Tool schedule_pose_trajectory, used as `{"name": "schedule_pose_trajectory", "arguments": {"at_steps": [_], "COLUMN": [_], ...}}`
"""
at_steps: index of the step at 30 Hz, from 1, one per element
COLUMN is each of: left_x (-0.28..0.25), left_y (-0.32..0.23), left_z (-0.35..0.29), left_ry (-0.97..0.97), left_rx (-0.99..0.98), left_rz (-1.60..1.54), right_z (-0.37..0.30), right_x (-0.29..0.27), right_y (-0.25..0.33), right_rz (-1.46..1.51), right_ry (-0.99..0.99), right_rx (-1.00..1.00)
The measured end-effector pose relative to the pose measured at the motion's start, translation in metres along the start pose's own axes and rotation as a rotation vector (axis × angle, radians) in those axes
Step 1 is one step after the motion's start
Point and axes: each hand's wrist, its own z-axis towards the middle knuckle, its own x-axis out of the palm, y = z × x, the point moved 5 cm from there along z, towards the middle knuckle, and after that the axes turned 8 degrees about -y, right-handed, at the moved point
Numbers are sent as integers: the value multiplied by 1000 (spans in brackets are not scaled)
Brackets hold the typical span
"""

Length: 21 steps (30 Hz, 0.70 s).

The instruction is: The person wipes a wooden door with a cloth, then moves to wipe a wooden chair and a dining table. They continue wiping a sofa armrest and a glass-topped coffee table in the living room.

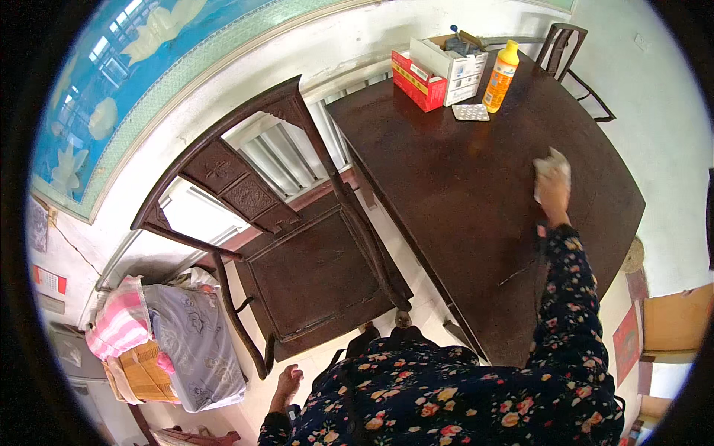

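Note:
My right hand point(553, 195) reaches out over the dark wooden table point(476, 208), its fingers closed on a pale cloth point(552, 162). The cloth is bunched under the hand against the tabletop, and both are a little blurred. Low beside my body, my left hand point(287, 385) hangs with its fingers curled in. Nothing shows in it, and it is apart from the wooden armchair point(312, 267) nearest to it.
At the table's far end stand a red box point(418, 82), a white box point(465, 78) with small items inside, and a yellow bottle point(500, 78). A blister pack point(471, 112) lies before them. Another chair point(559, 50) stands beyond. Covered bedding point(197, 342) is piled at lower left.

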Motion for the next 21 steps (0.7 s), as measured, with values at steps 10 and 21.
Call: {"name": "schedule_pose_trajectory", "arguments": {"at_steps": [10, 21], "left_x": [-11, -22], "left_y": [11, 12], "left_z": [27, 105], "left_ry": [199, 116], "left_rx": [66, 116], "left_rz": [205, -188], "right_z": [-145, -168], "right_x": [-82, -119], "right_y": [-11, 255], "right_rz": [30, 406], "right_ry": [-112, 302], "right_rx": [-73, -477]}}
